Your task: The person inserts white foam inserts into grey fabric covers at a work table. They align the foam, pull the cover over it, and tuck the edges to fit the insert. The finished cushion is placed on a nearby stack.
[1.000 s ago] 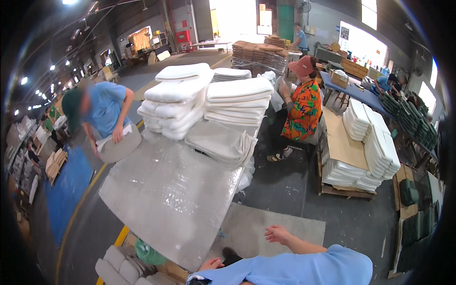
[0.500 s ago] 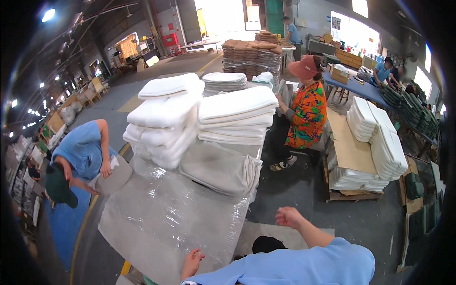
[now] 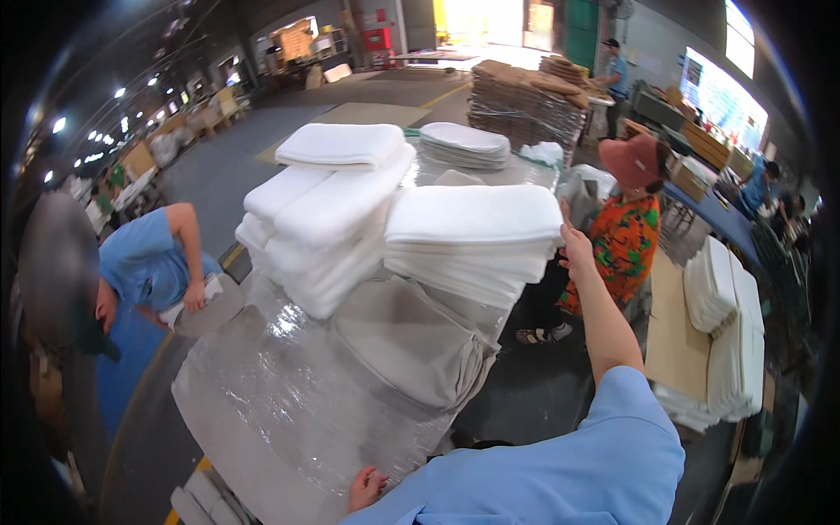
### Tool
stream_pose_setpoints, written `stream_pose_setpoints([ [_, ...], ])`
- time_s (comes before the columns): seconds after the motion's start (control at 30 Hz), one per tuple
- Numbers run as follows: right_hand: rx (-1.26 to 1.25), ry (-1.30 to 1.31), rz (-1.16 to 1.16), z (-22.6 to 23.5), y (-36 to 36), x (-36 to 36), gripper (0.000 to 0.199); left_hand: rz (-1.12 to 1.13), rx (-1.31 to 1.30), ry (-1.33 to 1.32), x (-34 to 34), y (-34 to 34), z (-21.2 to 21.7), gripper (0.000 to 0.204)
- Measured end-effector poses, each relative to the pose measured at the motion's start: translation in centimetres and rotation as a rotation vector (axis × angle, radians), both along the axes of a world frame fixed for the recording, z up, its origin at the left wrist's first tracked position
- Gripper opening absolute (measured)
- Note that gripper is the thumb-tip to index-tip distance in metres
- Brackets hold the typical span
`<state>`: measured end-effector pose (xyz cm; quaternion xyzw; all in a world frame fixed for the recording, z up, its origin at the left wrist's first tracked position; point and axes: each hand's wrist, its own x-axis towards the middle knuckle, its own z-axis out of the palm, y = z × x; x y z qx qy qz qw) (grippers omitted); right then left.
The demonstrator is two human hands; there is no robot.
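Note:
My right arm reaches far out, and my right hand is closed at the right end of the top white foam pad. More pads of the same kind lie stacked under it. My left hand holds nothing and is low over the near edge of the plastic-covered table, its fingers loosely bent. Between my hands and the stack lies a flat pile of grey fabric covers. To its left rises a taller stack of white foam pads.
A person in blue handles a grey cushion at the left. Another in an orange patterned shirt stands beside the table's right side. White pads stand at far right; brown stacked goods stand behind.
My right hand has swung forward from beside the table to the end of the top white pad. My left hand stays near the table's front edge. The view has shifted.

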<state>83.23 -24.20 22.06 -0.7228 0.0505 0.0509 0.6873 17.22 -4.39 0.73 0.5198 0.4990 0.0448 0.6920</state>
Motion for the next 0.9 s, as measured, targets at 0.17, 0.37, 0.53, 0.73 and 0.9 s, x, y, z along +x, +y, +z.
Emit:
stream_pose_setpoints([
  [0.17, 0.150, 0.113, 0.121, 0.5, 0.7, 4.9, 0.043, 0.085, 0.022, -0.092, 2.8, -3.7, -0.6, 0.045],
  [0.37, 0.226, 0.363, 0.397, 4.6, 3.3, 4.7, 0.058, 0.113, 0.250, 0.115, 2.2, -2.2, 1.7, 0.043],
  [0.53, 0.304, 0.297, 0.400, 3.5, 3.1, 1.2, 0.054, 0.101, 0.297, 0.019, 4.3, -0.1, 4.8, 0.044],
  [0.73, 0.455, 0.081, 0.322, 2.2, -0.2, -7.9, 0.057, -0.026, 0.238, -0.116, 4.9, 1.3, 7.4, 0.042],
  [0.9, 0.475, 0.173, 0.264, -0.4, -3.0, -20.6, 0.061, 0.018, 0.134, -0.237, -0.6, 4.2, 8.6, 0.044],
])
